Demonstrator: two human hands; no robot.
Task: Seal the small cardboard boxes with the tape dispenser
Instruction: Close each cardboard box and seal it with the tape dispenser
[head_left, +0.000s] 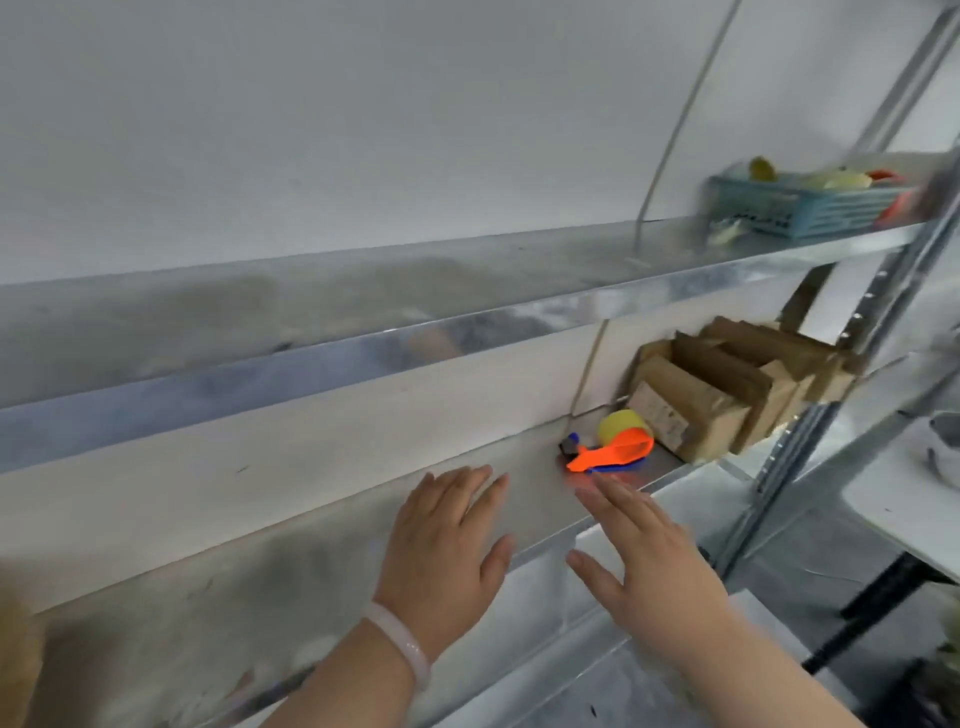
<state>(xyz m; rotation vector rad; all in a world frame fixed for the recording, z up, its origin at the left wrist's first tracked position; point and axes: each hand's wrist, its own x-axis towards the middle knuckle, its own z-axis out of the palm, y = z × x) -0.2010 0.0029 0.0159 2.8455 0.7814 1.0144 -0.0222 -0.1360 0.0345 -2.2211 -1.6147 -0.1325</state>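
I am wearing one smooth, milky-white bangle (400, 647), faintly translucent, and it is sitting round the wrist just below my left hand (447, 545). It is catching a little light along its rim. My right hand (649, 564) is showing bare, and my left forearm (332, 688) and right forearm (743, 675) are showing bare too.

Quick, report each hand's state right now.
Left hand: open, fingers straight, holding nothing.
Right hand: open, fingers straight, holding nothing, pointing toward the orange tape dispenser.
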